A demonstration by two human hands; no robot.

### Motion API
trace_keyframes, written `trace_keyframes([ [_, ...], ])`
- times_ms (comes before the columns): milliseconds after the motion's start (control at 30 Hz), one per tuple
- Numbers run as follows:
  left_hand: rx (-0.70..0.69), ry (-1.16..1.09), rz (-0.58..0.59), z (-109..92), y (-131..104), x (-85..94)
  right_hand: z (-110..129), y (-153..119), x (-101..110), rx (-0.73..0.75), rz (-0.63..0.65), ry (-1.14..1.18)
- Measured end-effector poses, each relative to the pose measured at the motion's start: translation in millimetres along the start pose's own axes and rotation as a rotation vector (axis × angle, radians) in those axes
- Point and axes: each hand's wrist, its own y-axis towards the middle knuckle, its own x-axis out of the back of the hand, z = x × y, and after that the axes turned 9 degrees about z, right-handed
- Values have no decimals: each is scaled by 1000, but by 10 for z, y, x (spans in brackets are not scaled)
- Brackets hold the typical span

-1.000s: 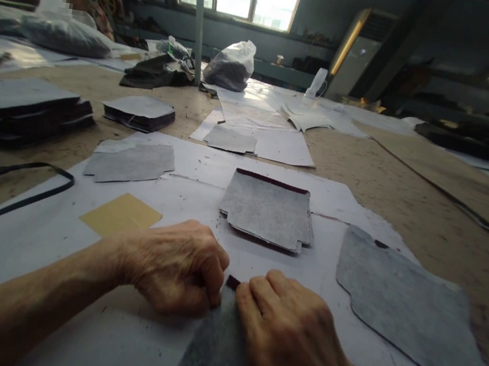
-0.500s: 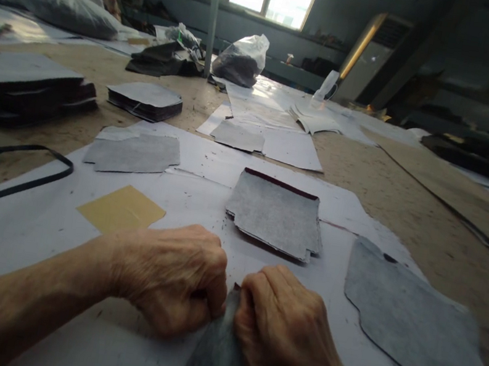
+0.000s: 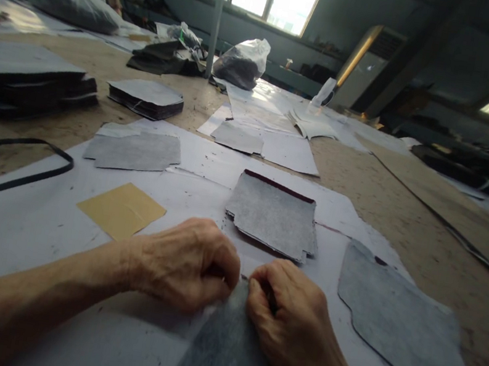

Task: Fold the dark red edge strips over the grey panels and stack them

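Observation:
A grey sheet piece (image 3: 229, 355) lies on the white paper in front of me, with a small dark red bit showing at its far edge. My left hand (image 3: 193, 265) is closed, its thumb and fingers pinched at the left of that far edge. Just to the right, my right hand (image 3: 285, 315) pinches the same edge with curled fingers. The exact grip is partly hidden by the fingers. Beyond the hands rests a small stack of grey pieces (image 3: 271, 215) with a dark red folded strip along its far side.
A tan square (image 3: 122, 210) lies left of my hands, a larger grey piece (image 3: 398, 327) to the right. Another grey piece (image 3: 135, 149) and thick dark stacks (image 3: 18, 76) are farther left, near a black cord (image 3: 19, 183). A plastic bag (image 3: 240, 64) stands beside a pole (image 3: 217, 16).
My left hand has shifted slightly right and away from me along the edge. My right hand has moved a little right, and more of the grey piece shows between them.

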Motion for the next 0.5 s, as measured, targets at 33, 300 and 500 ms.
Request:
trace_keyframes([
  [33, 91, -88, -82, -6, 17, -9, -7, -5, 10, 17, -37, -15],
  [300, 247, -521, -139, -109, 110, -223, 45, -56, 62, 177, -245, -50],
  [500, 220, -655, -118, -53, 99, -267, 35, -101, 85, 126, -194, 137],
])
